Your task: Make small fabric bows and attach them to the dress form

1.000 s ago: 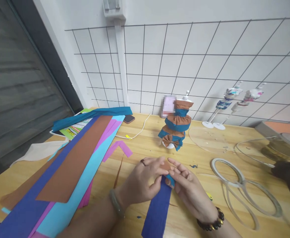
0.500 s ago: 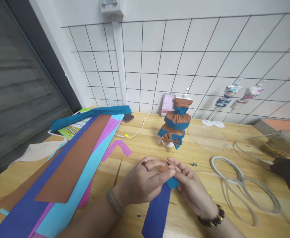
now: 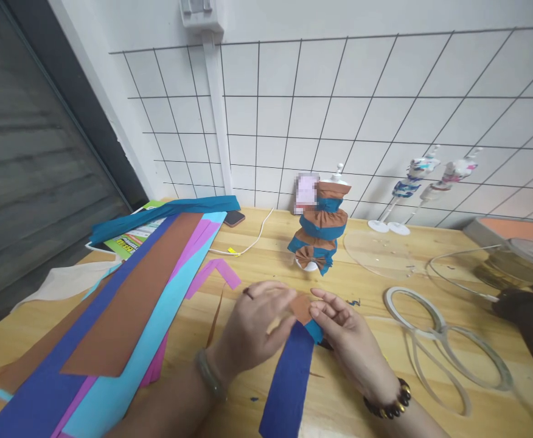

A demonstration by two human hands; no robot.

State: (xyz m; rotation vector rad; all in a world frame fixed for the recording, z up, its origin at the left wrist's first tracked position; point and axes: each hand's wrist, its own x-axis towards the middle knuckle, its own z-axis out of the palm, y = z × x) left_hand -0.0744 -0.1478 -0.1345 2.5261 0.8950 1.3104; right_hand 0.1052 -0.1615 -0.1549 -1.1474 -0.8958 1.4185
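My right hand (image 3: 351, 331) pinches a small brown crepe-paper piece (image 3: 301, 308) between thumb and fingertips. A teal paper piece (image 3: 314, 331) shows just below it. My left hand (image 3: 257, 322) is at the left edge of the brown piece, thumb and fingers apart; whether the fingertips touch it is hard to tell. From under these pieces a dark blue paper strip (image 3: 287, 383) runs down toward me; its join with them is hidden. Beyond my hands stands a small dress form (image 3: 323, 225) wrapped in brown and teal paper tiers, with a brown bow near the hem.
Long paper strips (image 3: 129, 298) in several colours cover the left of the table. Tape rolls (image 3: 415, 311) lie at right, near a clear round disc (image 3: 376, 252). Two smaller dress forms (image 3: 412, 182) stand by the wall. A phone (image 3: 233, 218) and white cable (image 3: 261, 228) lie behind.
My left thumb and fingers have come apart and drawn back left from the brown piece, so more of it shows. My right hand still pinches it.
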